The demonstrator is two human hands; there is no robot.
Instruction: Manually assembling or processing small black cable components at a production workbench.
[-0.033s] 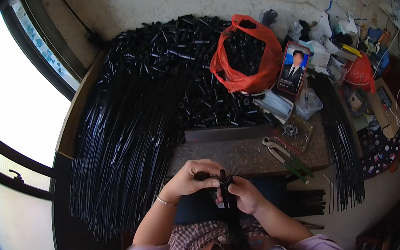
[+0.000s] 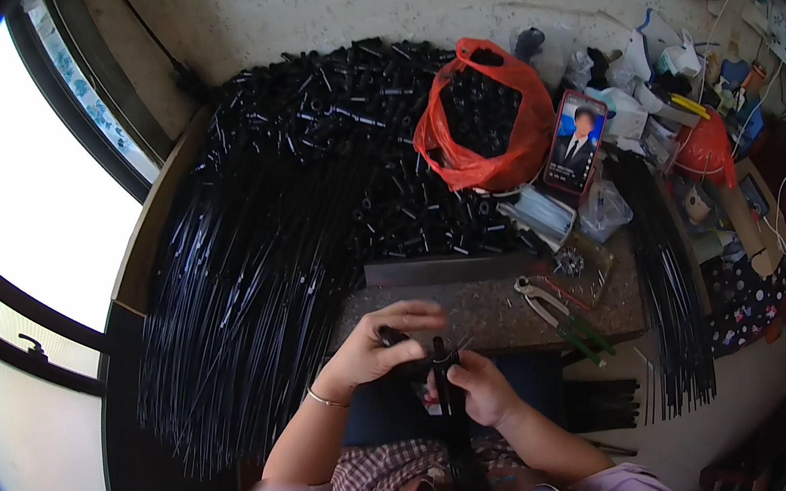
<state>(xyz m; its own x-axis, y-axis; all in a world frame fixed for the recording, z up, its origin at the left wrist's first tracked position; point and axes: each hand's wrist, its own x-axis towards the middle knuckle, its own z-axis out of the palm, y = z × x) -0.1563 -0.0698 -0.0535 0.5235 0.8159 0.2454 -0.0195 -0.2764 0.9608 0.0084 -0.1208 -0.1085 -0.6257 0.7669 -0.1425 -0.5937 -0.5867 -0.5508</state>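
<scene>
By the near edge of the tabletop (image 2: 482, 318), the right hand (image 2: 487, 390) pinches black rods (image 2: 451, 407) near their top; the left hand (image 2: 367, 351), fingers loosely spread, grips a short black piece (image 2: 389, 335). The rods look light, springy and slick, probably best steadied there.

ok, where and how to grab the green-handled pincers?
Probably best to take the pincers by both green handles, coming from the near side: their metal head points away, and the handle ends jut past the near edge of the table.
</scene>
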